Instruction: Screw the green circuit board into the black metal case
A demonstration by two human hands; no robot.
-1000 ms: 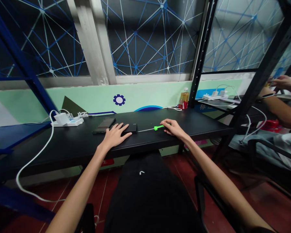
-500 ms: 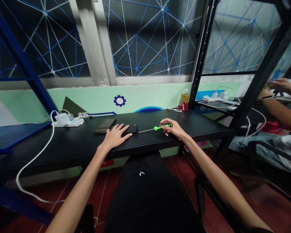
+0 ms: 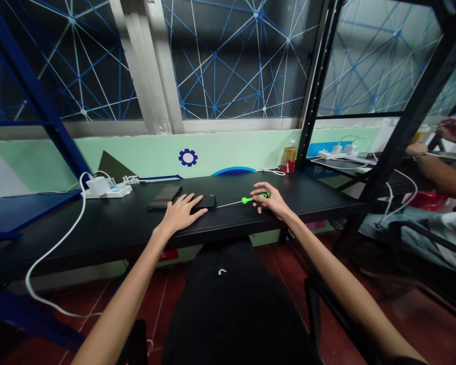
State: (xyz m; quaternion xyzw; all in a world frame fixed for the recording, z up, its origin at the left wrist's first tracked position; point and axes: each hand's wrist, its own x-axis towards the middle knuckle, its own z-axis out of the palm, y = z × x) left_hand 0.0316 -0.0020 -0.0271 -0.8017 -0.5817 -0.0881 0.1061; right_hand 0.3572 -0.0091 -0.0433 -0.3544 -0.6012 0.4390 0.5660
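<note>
The left hand (image 3: 180,212) lies spread over a black box (image 3: 210,203) on the bench (image 3: 110,223). The right hand (image 3: 272,201) curls loosely round a green screwdriver (image 3: 247,201), perhaps pinching, I can't tell; it's lined up at the box's right end, nothing visibly off.

A shared office-type workroom is suggested: the desk (image 3: 117,223) is set under patterned windows (image 3: 243,61), a power strip (image 3: 120,190) is placed far left, a gear (image 3: 188,157) is painted on the wall (image 3: 235,144), a seated co-worker (image 3: 454,225) is seen right.
</note>
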